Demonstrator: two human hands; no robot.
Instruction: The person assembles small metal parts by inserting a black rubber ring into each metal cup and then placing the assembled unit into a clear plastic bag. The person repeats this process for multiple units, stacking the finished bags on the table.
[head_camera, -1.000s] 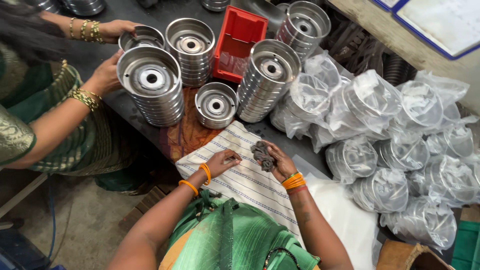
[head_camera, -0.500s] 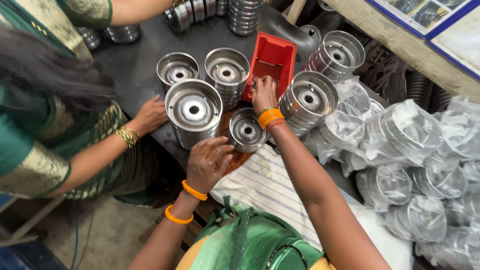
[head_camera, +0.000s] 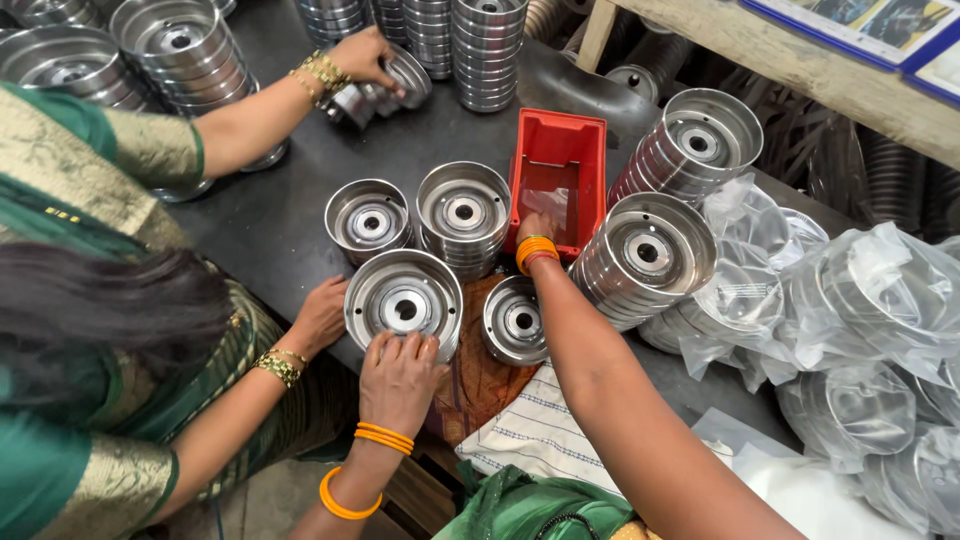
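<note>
- The left hand (head_camera: 400, 375), flat on the striped cloth a second ago, now rests with fingers spread and loose on the near rim of a stack of metal wheels (head_camera: 404, 302) on the dark worktop (head_camera: 280, 215).
- The right hand (head_camera: 538, 226), which held a dark scrap then, now reaches into the red bin (head_camera: 560, 150); its grip is hidden.
- A co-worker's hand (head_camera: 320, 315) touches the same stack's left side.

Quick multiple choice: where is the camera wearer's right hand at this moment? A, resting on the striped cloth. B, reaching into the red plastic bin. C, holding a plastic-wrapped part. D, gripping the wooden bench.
B: the right hand goes over the near edge of the red plastic bin, fingers inside it, while the left hand rests on the near rim of a stack of metal pulleys.
</note>
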